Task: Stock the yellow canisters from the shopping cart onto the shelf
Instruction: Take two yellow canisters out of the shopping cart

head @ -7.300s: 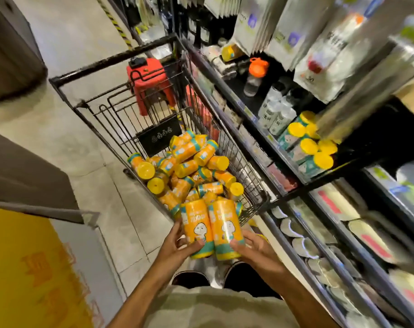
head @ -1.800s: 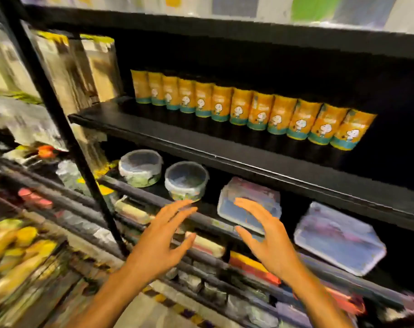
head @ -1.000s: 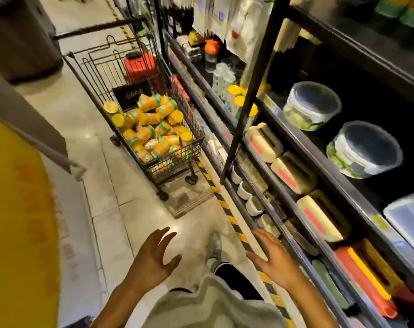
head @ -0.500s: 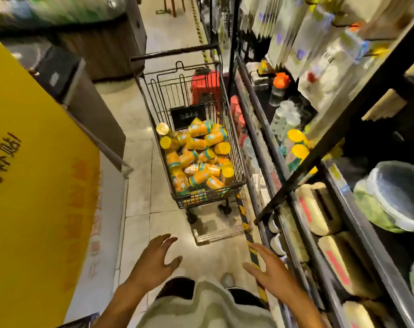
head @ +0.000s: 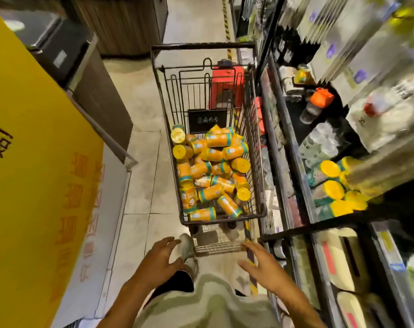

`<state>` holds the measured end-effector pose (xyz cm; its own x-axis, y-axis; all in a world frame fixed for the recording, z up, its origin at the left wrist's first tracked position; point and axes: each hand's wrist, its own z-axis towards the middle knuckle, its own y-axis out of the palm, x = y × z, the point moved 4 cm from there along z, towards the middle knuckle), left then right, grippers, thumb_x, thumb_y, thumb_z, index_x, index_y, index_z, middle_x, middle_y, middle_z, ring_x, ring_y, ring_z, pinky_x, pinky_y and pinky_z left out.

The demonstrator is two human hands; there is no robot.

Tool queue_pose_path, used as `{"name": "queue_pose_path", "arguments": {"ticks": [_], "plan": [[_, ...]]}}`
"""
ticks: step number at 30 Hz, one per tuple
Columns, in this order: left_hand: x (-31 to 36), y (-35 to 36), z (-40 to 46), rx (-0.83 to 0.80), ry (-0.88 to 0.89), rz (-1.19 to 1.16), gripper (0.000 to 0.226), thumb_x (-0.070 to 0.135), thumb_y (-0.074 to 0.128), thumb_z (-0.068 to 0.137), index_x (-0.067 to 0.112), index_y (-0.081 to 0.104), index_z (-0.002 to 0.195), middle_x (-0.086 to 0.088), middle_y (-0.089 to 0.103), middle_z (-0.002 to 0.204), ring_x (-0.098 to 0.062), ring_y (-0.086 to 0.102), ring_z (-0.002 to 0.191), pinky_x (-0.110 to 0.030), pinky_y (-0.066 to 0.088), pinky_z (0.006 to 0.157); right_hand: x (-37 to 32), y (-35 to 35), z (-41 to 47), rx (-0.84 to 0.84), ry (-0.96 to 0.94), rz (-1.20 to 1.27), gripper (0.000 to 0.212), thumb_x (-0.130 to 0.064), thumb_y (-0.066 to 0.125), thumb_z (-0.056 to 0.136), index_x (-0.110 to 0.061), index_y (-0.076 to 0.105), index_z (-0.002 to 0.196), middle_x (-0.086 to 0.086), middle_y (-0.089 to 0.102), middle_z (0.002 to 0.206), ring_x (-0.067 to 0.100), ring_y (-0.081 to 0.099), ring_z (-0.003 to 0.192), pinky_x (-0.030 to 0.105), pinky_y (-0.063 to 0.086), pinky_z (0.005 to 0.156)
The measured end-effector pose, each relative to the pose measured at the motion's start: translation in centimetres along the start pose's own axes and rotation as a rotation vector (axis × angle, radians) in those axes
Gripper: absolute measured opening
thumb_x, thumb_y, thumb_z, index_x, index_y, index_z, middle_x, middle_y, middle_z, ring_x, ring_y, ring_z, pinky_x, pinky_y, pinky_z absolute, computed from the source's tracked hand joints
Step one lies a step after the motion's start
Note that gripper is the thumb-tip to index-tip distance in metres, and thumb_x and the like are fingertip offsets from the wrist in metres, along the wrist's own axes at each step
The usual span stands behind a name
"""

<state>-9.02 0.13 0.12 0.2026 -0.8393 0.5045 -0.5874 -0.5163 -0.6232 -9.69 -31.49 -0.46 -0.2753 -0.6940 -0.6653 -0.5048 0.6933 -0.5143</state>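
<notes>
- The left hand point(head: 162, 258) is hanging released at 7 o'clock, fingers spread and grasping nothing; the right hand point(head: 263, 266) is doing the same at 5 o'clock, palm loose and empty.
- Both are hovering above the floor, just short of the near end of the shopping cart point(head: 258, 162), which is standing dead centre in the aisle.
- The yellow canisters point(head: 213, 172) are lying jumbled on their sides in the cart's wire basket, piled over one another, some showing flat yellow lids, others a teal band round an orange wrap.
- They are looking like light, stiff cylinders with smooth, glossy labels, so I'm judging them a touch slippery; wrapping the fingers round the mid-body is looking the safest hold, one per hand.
- The pile is looking loose, so lifting one may set its neighbours rolling.
- At 3 o'clock the shelf point(head: 293, 147) is showing dark metal rails, with similar yellow-lidded tubs point(head: 331, 183) and an orange-capped bottle point(head: 319, 100) on it.
- A red stool point(head: 227, 86) is sitting beyond the cart at 12 o'clock, and a big yellow board point(head: 23, 162) is filling 9 o'clock.
</notes>
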Motion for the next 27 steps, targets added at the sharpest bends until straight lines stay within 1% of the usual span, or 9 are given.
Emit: {"name": "queue_pose_path", "arguments": {"ticks": [3,5,8,12,14,16,19,21,27], "plan": [[-0.8,-3.5,3.1,-0.018,0.032,0.024,0.063,0.048,0.054,0.092,0.028,0.038,0.150,0.001,0.031,0.159,-0.017,0.029,0.145,-0.027,0.026,0.117,-2.5,-0.8,2.9,0.008,0.028,0.024,0.095,-0.094,0.039,0.064,-0.035,0.047,0.138,-0.013,0.047,0.138,0.007,0.046,0.129,0.013,0.040,0.096],[-1.2,-6.2,4.9,-0.030,0.043,0.026,0.070,0.057,0.046,0.086,0.029,0.036,0.150,0.002,0.030,0.159,-0.017,0.027,0.145,-0.026,0.025,0.117,-4.7,-1.3,5.1,0.025,0.033,0.001,0.082,-0.087,0.047,0.070,-0.037,0.047,0.136,-0.014,0.048,0.134,0.010,0.047,0.130,0.020,0.038,0.103],[-1.5,-9.8,8.0,-0.026,0.084,0.086,0.089,0.073,0.026,0.074,0.028,0.034,0.151,0.002,0.029,0.160,-0.018,0.025,0.147,-0.026,0.024,0.117,-7.1,-2.1,8.0,0.037,0.021,-0.028,0.090,-0.086,0.047,0.072,-0.027,0.050,0.140,-0.010,0.051,0.137,0.011,0.049,0.131,0.025,0.038,0.109],[-2.2,-12.5,11.2,-0.036,0.106,0.142,0.089,0.072,0.025,0.076,0.027,0.036,0.152,-0.002,0.032,0.159,-0.021,0.027,0.147,-0.030,0.026,0.118,-9.0,-3.1,11.0,-0.005,0.081,-0.083,0.061,-0.049,0.066,0.089,-0.027,0.049,0.143,-0.004,0.049,0.144,0.014,0.046,0.134,0.033,0.038,0.111],[-2.5,-13.2,12.3,-0.031,0.114,0.129,0.091,0.075,0.022,0.075,0.027,0.037,0.151,-0.002,0.034,0.158,-0.021,0.029,0.146,-0.031,0.029,0.117,-9.1,-3.3,12.4,-0.022,0.102,-0.100,0.056,-0.042,0.067,0.091,-0.026,0.050,0.141,-0.003,0.052,0.143,0.016,0.051,0.129,0.031,0.041,0.107],[-2.3,-13.6,13.4,-0.031,0.113,0.113,0.082,0.072,0.030,0.082,0.027,0.038,0.150,0.000,0.036,0.157,-0.021,0.033,0.143,-0.032,0.033,0.114,-9.4,-3.7,13.8,-0.031,0.115,-0.120,0.052,-0.035,0.069,0.091,-0.024,0.052,0.139,-0.002,0.054,0.138,0.017,0.057,0.121,0.029,0.045,0.101],[-1.2,-13.1,14.7,0.002,0.130,0.109,0.056,0.046,0.052,0.097,0.026,0.040,0.148,0.004,0.042,0.151,-0.019,0.041,0.136,-0.030,0.039,0.107,-8.6,-4.4,15.8,-0.023,0.119,-0.116,0.050,-0.026,0.073,0.089,-0.018,0.055,0.136,-0.004,0.058,0.129,0.015,0.059,0.119,0.033,0.048,0.100],[0.0,-12.2,15.7,-0.023,0.142,0.084,0.054,0.038,0.056,0.097,0.025,0.041,0.147,0.005,0.045,0.148,-0.017,0.044,0.133,-0.029,0.042,0.104,-7.6,-5.4,17.4,-0.042,0.191,-0.114,0.054,-0.025,0.073,0.089,-0.016,0.053,0.139,-0.003,0.057,0.131,0.016,0.057,0.122,0.027,0.044,0.098],[3.8,-9.0,19.2,-0.140,0.041,-0.034,0.063,0.051,0.046,0.092,0.017,0.047,0.145,-0.002,0.049,0.145,-0.021,0.048,0.132,-0.020,0.035,0.106,-4.2,-8.5,22.9,0.040,0.417,0.070,0.060,-0.029,0.075,0.086,-0.010,0.052,0.139,0.000,0.058,0.123,0.022,0.056,0.119,0.022,0.036,0.088]]}}
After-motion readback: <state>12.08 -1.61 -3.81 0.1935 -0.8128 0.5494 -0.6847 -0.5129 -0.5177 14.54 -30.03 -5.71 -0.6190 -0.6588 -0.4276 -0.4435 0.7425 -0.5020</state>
